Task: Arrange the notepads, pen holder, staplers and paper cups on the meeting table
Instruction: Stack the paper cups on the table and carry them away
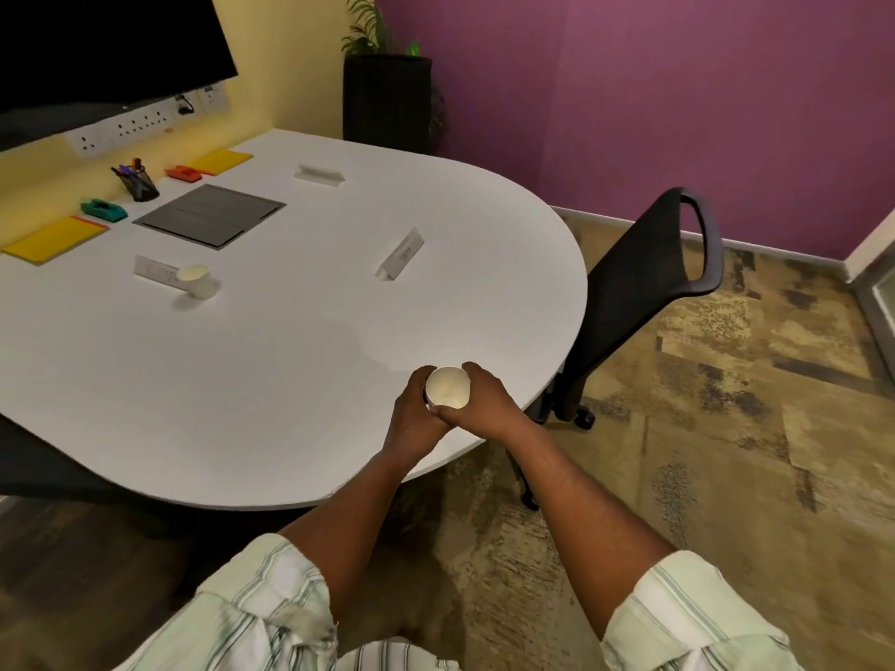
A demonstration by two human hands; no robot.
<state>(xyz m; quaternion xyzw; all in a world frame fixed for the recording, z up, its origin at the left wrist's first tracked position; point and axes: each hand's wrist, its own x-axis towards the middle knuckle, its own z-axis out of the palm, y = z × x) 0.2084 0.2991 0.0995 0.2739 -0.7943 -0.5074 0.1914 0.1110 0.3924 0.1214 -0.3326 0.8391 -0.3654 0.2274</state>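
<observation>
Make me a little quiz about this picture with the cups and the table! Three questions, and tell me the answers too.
1. True or false: the left hand and the right hand both grip the near paper cup.
2. Pick one: what stands right beside the far paper cup? A) a white name card B) a teapot C) a banana
3. Fill in: the pen holder stands between the green stapler and the red ___.

Key: 1 true; 2 A; 3 stapler.
</observation>
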